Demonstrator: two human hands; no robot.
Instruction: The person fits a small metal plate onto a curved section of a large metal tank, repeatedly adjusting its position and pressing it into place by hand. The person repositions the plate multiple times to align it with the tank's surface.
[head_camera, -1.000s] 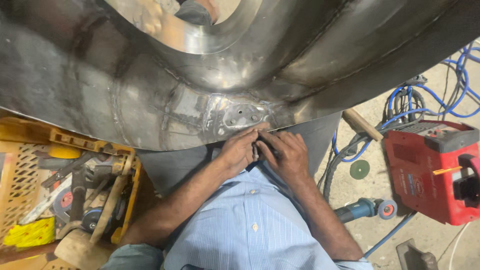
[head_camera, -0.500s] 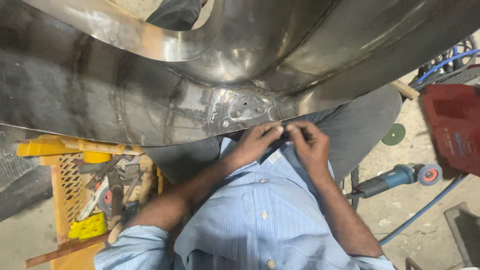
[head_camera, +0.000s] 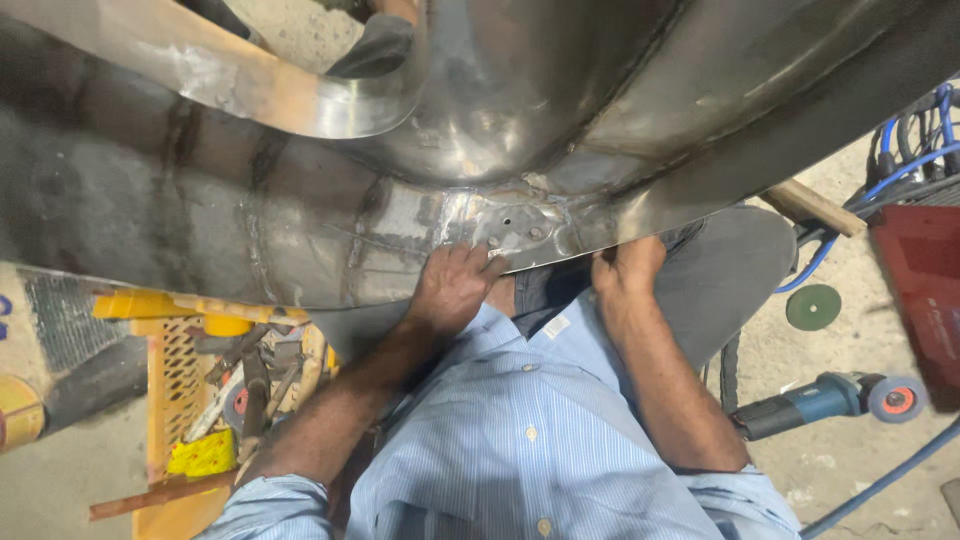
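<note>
Two bare hands worked at the lower edge of a large steel shell (head_camera: 300, 230). Nearest, the left hand (head_camera: 452, 290) lay with fingers spread on a ground, bright welded patch (head_camera: 505, 225), its grip released and flat against the metal; the patch sat at one o'clock from that hand, its long axis running left to right along the rim. The right hand (head_camera: 625, 268) curled over the rim at three o'clock, farther from the patch. Beyond, an angle grinder (head_camera: 820, 400) lay on the floor.
</note>
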